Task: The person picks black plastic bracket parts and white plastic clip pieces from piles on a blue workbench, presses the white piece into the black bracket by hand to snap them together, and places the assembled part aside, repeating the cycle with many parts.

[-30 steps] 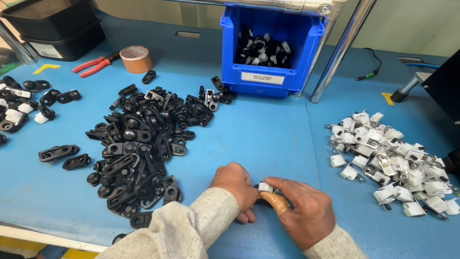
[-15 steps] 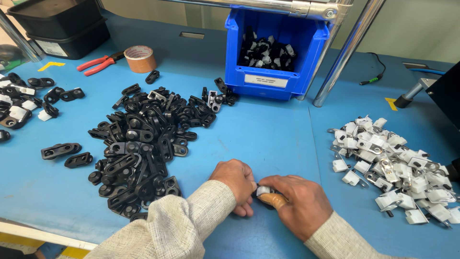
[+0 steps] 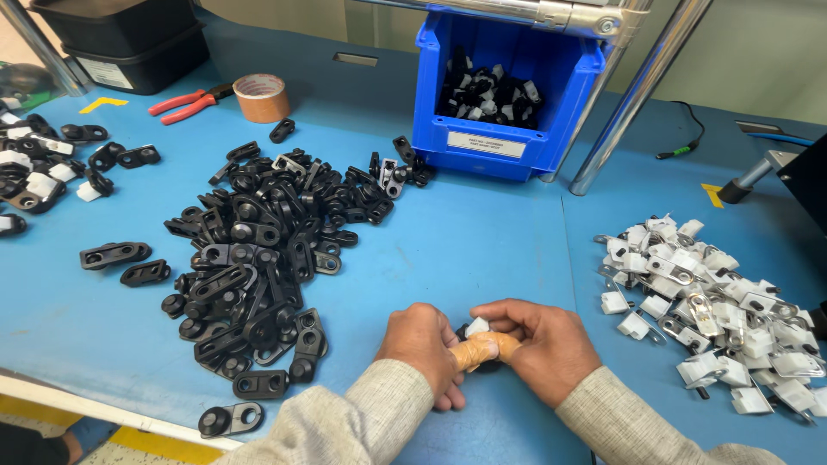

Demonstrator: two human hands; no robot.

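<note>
Far left: mixed black and white parts (image 3: 34, 172) are scattered on the blue worktop (image 3: 482, 250); black trays (image 3: 121, 39) are seen at the back corner.
Back left: red-handled pliers (image 3: 185, 103) and a roll of tan tape (image 3: 262, 96) are noted side by side.
Centre left: a large heap of black plastic clips (image 3: 258, 250) is spread out, each clip flat with round holes.
Left hand (image 3: 422, 349): grip is pressed together, fingers curled onto the small part.
Small part (image 3: 476, 328): held between both hands just above the near worktop edge; a white piece on a black body is seen, mostly hidden by fingers.
Right hand (image 3: 543, 344): grip is pinched on the same part; the thumb is wrapped in tan tape.
Back centre: blue bin (image 3: 482, 138) contains black-and-white parts.
Right: a pile of white clips with metal tabs (image 3: 715, 310) is recorded, well apart from the hands.
</note>
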